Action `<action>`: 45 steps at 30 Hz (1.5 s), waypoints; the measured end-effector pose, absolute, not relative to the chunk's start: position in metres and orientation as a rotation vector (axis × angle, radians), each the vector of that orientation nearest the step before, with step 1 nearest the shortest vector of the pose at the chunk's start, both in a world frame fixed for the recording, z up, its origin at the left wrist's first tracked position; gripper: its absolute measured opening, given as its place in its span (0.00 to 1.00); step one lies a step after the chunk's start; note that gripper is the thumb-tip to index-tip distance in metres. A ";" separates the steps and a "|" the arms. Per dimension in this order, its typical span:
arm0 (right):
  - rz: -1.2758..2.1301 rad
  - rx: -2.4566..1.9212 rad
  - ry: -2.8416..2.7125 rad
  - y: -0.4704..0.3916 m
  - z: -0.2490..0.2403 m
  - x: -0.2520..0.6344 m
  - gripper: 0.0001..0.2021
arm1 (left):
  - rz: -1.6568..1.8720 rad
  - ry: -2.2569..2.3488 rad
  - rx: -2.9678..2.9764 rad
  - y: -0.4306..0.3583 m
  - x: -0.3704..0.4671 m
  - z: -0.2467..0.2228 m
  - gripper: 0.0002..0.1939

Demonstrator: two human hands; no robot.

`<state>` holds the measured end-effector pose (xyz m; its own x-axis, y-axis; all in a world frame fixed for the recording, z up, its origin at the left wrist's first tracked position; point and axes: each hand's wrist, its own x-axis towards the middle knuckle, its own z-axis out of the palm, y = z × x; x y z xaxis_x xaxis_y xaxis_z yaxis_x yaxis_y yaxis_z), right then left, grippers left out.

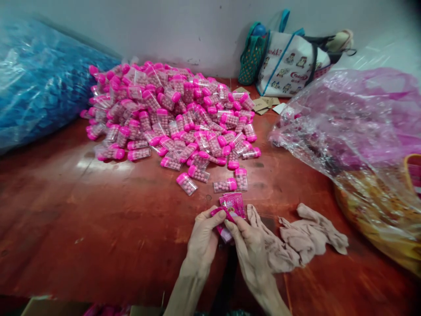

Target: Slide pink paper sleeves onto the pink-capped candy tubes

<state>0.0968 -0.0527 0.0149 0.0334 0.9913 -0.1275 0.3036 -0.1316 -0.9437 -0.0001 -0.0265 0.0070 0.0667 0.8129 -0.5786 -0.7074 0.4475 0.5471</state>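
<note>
My left hand (203,239) and my right hand (251,245) come together near the table's front middle. Both are closed, pinching a pink printed wrapper (225,232) with a pale lilac part. My thumbs and fingers cover much of it, so I cannot tell whether anything is inside. Just beyond my fingertips lie more pink wrappers (235,200) with a swirl pattern. Farther back is a large heap of small clear bottles (184,118) with bright pink caps and pink beads inside. A single bottle (187,183) rests at the heap's near edge.
Crumpled beige cloth (305,237) lies right of my right hand. A big plastic bag of blue pieces (42,83) fills the left. On the right, clear plastic (348,123) covers a yellow container (365,206). A printed tote bag (286,63) and cardboard scraps (263,104) sit near the wall.
</note>
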 end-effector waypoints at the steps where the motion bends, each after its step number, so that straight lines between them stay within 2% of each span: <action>1: 1.121 -1.554 -1.348 -0.053 0.016 0.095 0.11 | 1.159 0.973 0.126 -0.026 0.000 0.007 0.07; 8: 1.021 -1.575 -1.342 -0.049 0.025 0.092 0.09 | 1.293 1.042 0.144 -0.026 -0.003 0.013 0.06; 13: 0.928 -1.653 -1.453 -0.043 0.020 0.087 0.19 | 1.296 1.064 0.139 -0.026 -0.004 0.012 0.07; 18: 0.818 -1.666 -1.613 -0.035 0.014 0.084 0.22 | 1.330 1.115 0.109 -0.025 -0.009 0.008 0.09; 21: 0.664 -1.733 -1.664 -0.019 0.012 0.091 0.21 | 1.399 1.172 0.125 -0.019 -0.019 0.006 0.09; 26: 0.368 -1.892 -1.729 0.013 -0.002 0.095 0.14 | 1.480 1.272 0.251 0.003 -0.035 0.007 0.08; 29: 0.307 -1.914 -1.782 0.021 -0.008 0.086 0.14 | 1.433 1.324 0.403 0.017 -0.036 0.005 0.14; 32: 0.304 -1.873 -1.828 0.021 -0.007 0.081 0.15 | 1.325 1.391 0.603 0.025 -0.034 0.000 0.18; 37: 0.512 -1.690 -1.658 0.021 -0.005 0.085 0.17 | 1.306 1.419 0.652 0.023 -0.031 -0.009 0.14; 45: 0.825 -1.554 -1.425 0.036 -0.001 0.091 0.12 | 1.353 1.283 0.492 0.018 -0.028 -0.008 0.15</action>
<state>0.0910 0.0361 -0.0010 0.1330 0.9883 0.0745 0.4281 0.0105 -0.9037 -0.0280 0.0179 -0.0080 -0.2620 0.8864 -0.3815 -0.4285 0.2474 0.8690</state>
